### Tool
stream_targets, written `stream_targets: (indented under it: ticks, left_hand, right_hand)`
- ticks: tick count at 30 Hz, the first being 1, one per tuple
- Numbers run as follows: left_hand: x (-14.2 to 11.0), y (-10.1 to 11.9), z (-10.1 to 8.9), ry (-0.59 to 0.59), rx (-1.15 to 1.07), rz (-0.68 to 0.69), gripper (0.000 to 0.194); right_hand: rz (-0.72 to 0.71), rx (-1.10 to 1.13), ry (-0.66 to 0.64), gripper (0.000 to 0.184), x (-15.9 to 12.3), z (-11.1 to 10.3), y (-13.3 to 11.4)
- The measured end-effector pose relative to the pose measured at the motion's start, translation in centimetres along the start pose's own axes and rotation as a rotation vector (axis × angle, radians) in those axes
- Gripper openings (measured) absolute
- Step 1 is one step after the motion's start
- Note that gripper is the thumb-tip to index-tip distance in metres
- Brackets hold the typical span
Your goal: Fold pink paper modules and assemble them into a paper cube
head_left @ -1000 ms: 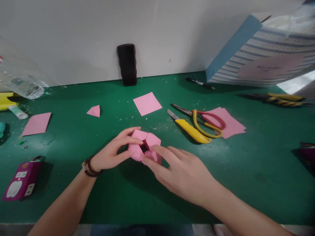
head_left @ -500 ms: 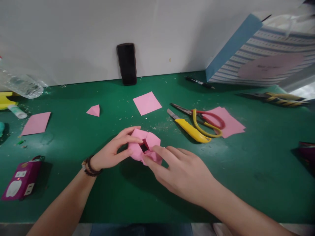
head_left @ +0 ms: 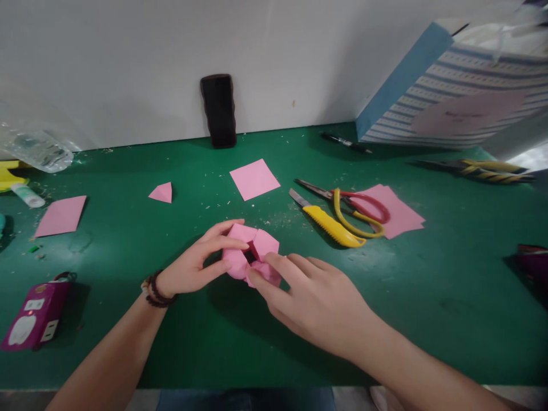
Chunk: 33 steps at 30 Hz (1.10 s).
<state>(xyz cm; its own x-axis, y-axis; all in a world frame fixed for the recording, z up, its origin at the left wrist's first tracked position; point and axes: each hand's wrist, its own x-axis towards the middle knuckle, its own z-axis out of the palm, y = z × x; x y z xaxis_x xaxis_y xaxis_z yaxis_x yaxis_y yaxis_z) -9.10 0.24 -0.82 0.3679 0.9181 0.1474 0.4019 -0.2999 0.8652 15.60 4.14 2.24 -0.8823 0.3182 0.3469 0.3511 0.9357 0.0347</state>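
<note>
A pink folded-paper shape (head_left: pixel 266 242), hollow with a dark opening in its middle, is held between both hands over the front half of the table. My left hand (head_left: pixel 199 260) grips its left side, fingers over the top and thumb lower down. On the right edge, my right hand (head_left: pixel 314 294) pinches the paper with thumb and index finger by the opening. Behind it lie a flat pink paper square (head_left: pixel 255 179) and a small folded pink piece (head_left: pixel 161 193).
A yellow utility knife (head_left: pixel 331 224) and scissors (head_left: pixel 359 214) lie right of the hands, the scissors partly over pink sheets (head_left: pixel 405 217). A phone (head_left: pixel 219 111) leans on the wall. Also on the green table: a pen (head_left: pixel 346 142), pliers (head_left: pixel 475 169), a purple power strip (head_left: pixel 36 314) and a striped bag (head_left: pixel 454 91).
The view has shifted very slightly, so the table's things sit a little further left. Both hands keep their hold on the paper shape, with hardly any movement.
</note>
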Motion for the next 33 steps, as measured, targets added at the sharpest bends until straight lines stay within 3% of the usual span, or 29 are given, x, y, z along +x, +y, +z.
stream_targets:
  ticks: [4, 9, 18, 27, 33]
  left_hand:
    - [-0.1, 0.0, 0.0, -0.003, 0.034, 0.01, 0.036]
    - [-0.1, -0.1, 0.4, -0.071, 0.076, 0.055, 0.057]
    - [-0.3, 0.5, 1.6, -0.063, 0.209, -0.016, 0.061]
    - [-0.4, 0.7, 1.7, -0.067, 0.147, -0.062, 0.05]
    - [-0.5, 0.6, 1.9, -0.051, 0.103, -0.055, 0.054]
  right_hand:
    - [-0.012, 0.01, 0.025, 0.031, 0.0, 0.2, 0.1]
    - [0.032, 0.032, 0.068, 0.026, 0.0, 0.4, 0.0]
    - [0.021, 0.019, 0.082, 0.026, -0.2, 0.4, 0.0]
    - [-0.049, 0.029, 0.075, 0.034, 0.2, 0.1, 0.2]
    - [-0.049, 0.051, 0.09, 0.031, -0.1, 0.7, 0.2]
